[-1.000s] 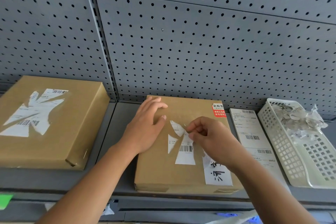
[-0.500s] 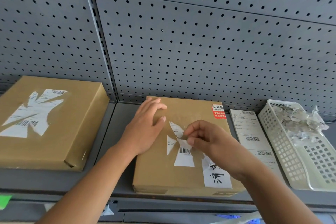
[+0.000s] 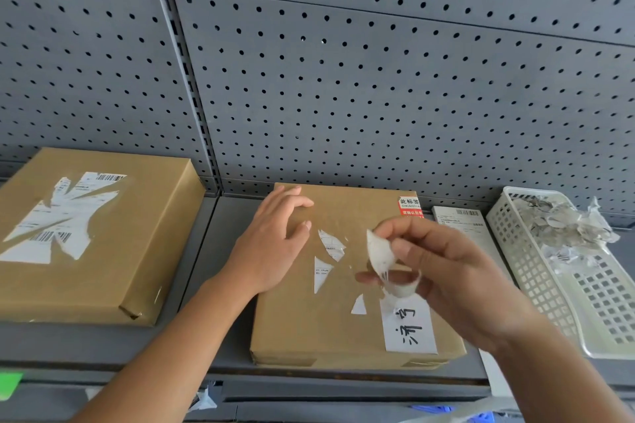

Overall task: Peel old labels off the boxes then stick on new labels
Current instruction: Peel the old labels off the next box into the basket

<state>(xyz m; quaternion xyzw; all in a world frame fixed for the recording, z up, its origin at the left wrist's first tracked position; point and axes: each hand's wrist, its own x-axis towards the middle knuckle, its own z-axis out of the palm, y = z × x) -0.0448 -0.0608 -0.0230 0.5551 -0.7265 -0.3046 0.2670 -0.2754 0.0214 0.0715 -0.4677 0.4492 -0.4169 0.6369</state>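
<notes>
I am pinching a curled scrap of old label between the thumb and fingertips of my right hand, just above the middle box. My left hand is lying flat, fingers straight, pressing its top. The white basket of scraps is sitting to the right, nearer my right hand, so I am judging that hand carries it over

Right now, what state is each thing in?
Middle brown cardboard box, flat, few label scraps on top.
Left brown cardboard box, torn label stuck on.
Curled white label piece, pinched by right hand.
Left hand, rests on middle box.
White plastic basket, holds crumpled scraps.
</notes>
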